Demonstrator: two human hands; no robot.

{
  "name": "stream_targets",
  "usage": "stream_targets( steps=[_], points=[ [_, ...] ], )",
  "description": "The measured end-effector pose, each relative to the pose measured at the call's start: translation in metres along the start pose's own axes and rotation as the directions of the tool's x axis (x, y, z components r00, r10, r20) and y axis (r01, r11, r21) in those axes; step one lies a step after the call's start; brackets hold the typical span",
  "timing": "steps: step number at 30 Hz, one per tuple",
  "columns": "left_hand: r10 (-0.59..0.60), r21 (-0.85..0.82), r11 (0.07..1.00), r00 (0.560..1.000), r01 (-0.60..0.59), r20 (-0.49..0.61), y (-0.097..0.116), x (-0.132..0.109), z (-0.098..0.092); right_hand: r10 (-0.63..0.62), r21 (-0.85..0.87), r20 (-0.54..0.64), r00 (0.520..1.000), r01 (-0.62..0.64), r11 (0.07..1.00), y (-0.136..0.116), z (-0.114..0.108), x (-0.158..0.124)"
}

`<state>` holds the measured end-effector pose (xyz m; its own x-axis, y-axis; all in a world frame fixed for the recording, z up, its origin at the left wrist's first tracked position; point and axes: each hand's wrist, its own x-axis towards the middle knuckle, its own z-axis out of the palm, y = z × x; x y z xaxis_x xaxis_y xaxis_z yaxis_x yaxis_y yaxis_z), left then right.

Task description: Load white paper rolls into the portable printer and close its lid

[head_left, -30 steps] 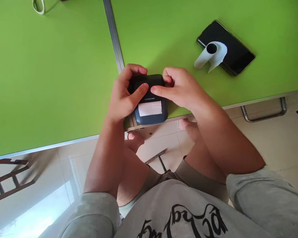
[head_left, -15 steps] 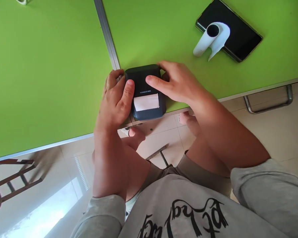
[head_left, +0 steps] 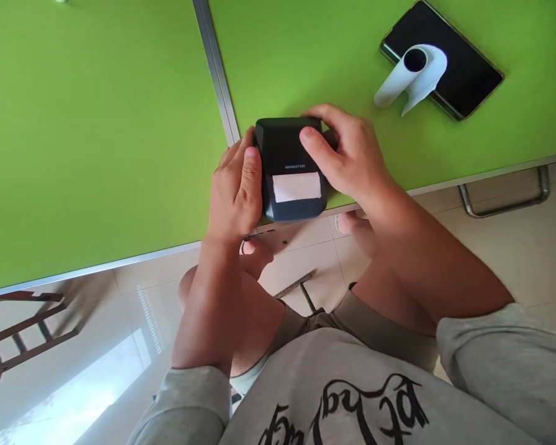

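A dark label printer [head_left: 282,145] with small pale lettering is held between both hands at the front edge of the green table [head_left: 120,142]. A white label [head_left: 296,186] lies across its lower face. My left hand [head_left: 236,185] presses along the printer's left side, thumb upright against the edge. My right hand [head_left: 349,148] grips the upper right, with its thumb on the top face and its fingers around the far side, partly hidden.
A white paper roll [head_left: 391,80] with a loose curled end rests by and partly over a black phone [head_left: 467,68] at the back right. A metal strip [head_left: 217,74] divides the tabletop. A wooden stool [head_left: 28,330] stands on the floor at left.
The printer and both hands have shifted to the right in view. The right thumb has moved up a little on the printer's top face. The table, roll and phone also appear shifted right.
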<state>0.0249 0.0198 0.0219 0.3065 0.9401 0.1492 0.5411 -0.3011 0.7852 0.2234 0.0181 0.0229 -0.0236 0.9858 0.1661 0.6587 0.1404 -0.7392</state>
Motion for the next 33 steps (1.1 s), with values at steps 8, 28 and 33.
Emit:
stream_targets(
  steps=[8, 28, 33],
  points=[
    [0.013, 0.179, 0.984, 0.999, -0.019, 0.03, 0.007, -0.016, -0.004, 0.03, 0.025, 0.071, 0.997, -0.032, 0.999, -0.003, -0.004, 0.012],
    [0.081, 0.281, 0.951, 0.983, -0.126, 0.167, -0.007, -0.024, 0.003, -0.032, 0.12, -0.137, 0.99, 0.049, 0.992, 0.011, 0.003, 0.004],
    [0.081, 0.298, 0.945, 0.979, -0.136, 0.189, -0.007, -0.026, -0.001, 0.022, 0.074, -0.109, 0.994, -0.014, 0.997, 0.002, -0.002, 0.003]
  ],
)
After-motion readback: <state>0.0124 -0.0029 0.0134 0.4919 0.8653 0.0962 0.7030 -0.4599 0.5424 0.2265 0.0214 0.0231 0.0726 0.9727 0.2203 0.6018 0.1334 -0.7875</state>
